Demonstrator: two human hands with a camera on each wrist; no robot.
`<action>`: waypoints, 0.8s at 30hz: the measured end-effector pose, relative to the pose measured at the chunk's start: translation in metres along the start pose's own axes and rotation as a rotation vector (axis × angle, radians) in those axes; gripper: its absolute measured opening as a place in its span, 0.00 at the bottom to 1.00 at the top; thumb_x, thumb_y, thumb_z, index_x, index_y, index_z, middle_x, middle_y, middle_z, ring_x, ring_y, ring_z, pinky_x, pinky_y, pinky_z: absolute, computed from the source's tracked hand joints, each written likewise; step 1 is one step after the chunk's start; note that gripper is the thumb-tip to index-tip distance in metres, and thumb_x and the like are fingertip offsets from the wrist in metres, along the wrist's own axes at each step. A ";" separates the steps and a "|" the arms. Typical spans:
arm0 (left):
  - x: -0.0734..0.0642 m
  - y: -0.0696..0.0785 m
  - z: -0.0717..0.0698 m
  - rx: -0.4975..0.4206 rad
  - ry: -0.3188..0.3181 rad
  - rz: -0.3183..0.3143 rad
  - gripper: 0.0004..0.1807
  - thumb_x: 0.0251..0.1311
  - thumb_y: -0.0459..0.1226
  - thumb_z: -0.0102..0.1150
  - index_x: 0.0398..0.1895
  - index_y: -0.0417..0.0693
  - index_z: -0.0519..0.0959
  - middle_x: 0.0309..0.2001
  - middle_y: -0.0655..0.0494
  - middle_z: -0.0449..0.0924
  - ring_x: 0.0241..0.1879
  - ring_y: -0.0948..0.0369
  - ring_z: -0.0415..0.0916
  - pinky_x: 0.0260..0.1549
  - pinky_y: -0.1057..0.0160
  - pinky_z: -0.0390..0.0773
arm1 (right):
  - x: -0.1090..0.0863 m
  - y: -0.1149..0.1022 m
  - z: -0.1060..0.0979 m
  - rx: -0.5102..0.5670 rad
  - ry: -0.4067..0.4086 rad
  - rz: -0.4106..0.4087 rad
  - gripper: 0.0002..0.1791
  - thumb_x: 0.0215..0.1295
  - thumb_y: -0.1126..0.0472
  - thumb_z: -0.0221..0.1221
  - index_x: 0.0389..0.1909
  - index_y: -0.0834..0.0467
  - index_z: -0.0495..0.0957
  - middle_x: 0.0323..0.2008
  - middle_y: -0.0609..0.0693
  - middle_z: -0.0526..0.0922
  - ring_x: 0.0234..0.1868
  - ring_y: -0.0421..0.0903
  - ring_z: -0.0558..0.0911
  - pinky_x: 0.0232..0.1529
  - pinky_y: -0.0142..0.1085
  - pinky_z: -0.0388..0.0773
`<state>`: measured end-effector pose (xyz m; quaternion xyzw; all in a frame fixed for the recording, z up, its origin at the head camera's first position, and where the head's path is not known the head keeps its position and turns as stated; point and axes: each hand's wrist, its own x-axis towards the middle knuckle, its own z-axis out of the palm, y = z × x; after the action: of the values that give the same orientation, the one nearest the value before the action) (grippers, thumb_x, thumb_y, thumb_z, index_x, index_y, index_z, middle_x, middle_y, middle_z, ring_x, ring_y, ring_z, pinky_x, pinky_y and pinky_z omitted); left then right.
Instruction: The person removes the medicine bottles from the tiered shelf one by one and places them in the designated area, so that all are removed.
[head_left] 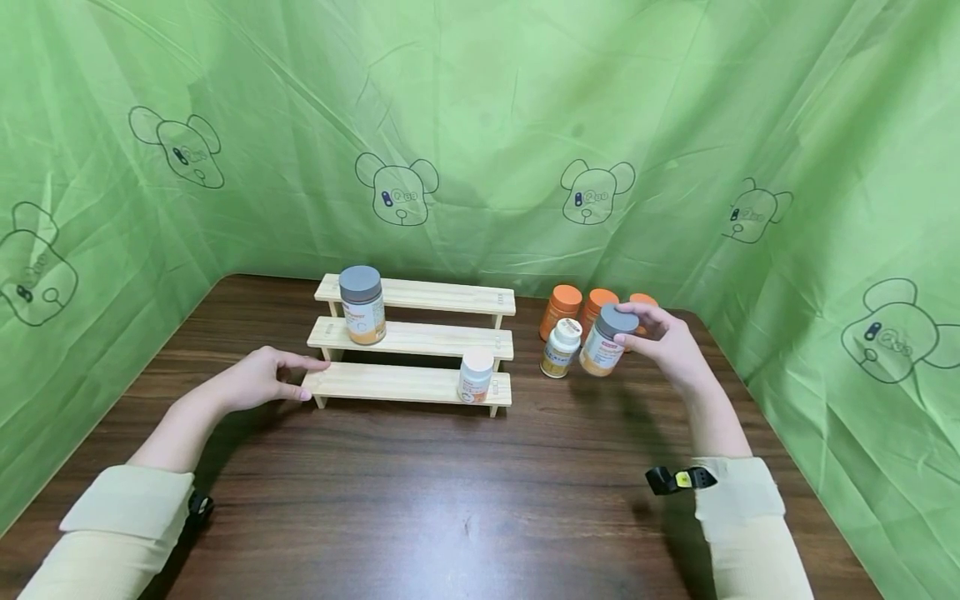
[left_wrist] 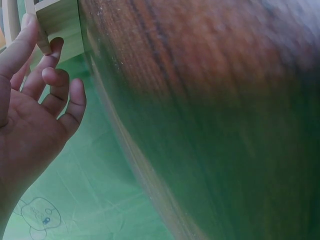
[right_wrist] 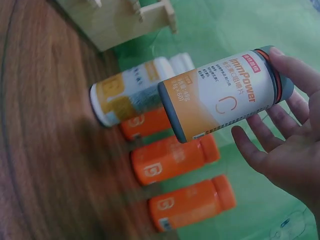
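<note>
My right hand (head_left: 660,342) pinches a supplement bottle (right_wrist: 220,97) by its grey lid, thumb on one side and fingers on the other. The bottle has a white and orange label and is tilted, held up over the table in the right wrist view. At the left end of a three-tier wooden rack (head_left: 405,382), my left hand (head_left: 258,379) grips the lowest board between thumb and index finger; its other fingers are loosely bent in the left wrist view. A similar grey-lidded bottle (head_left: 363,307) stands on the middle tier at left. A small white bottle (head_left: 476,379) stands on the lowest tier at right.
Right of the rack stand a white-capped bottle with a gold label (head_left: 560,350) and three orange bottles (right_wrist: 192,202), partly behind the held one. Green cloth (head_left: 480,100) with bear drawings hangs behind and beside the dark wooden table (head_left: 420,500).
</note>
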<state>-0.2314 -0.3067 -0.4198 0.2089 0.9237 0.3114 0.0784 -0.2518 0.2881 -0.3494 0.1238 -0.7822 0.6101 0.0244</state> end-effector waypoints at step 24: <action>0.000 0.002 0.000 0.004 -0.001 0.020 0.27 0.48 0.40 0.70 0.55 0.52 0.79 0.22 0.61 0.70 0.20 0.67 0.60 0.25 0.67 0.66 | 0.010 0.057 0.001 -0.057 0.064 0.116 0.29 0.55 0.59 0.67 0.59 0.57 0.72 0.48 0.41 0.77 0.50 0.42 0.74 0.44 0.28 0.72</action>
<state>-0.2311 -0.3054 -0.4183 0.2184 0.9222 0.3102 0.0755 -0.2737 0.2982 -0.4021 0.0581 -0.8038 0.5918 0.0176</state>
